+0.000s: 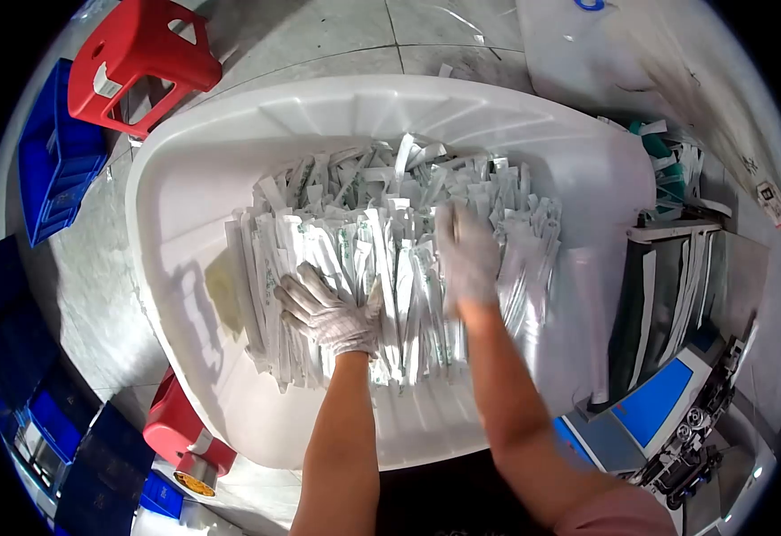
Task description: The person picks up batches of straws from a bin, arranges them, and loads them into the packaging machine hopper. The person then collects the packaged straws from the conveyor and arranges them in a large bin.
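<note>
A big heap of long, thin, white-and-clear sealed packets (401,304) lies in a large white tub (382,87), most of them lined up lengthwise toward me. Behind them, more packets (368,174) lie jumbled at different angles. My left hand (330,314), in a pale glove, rests on the heap with its fingers spread. Over the right part of the heap is my right hand (469,259), also gloved. Motion smears its fingers, so whether it holds a packet is not clear.
A red stool (145,58) and a blue bin (62,165) stand on the floor at the upper left. Another red object (185,424) is near the lower left rim. At the right, beside the tub, are a dark conveyor (663,304) carrying strips and a machine with a blue panel (654,402).
</note>
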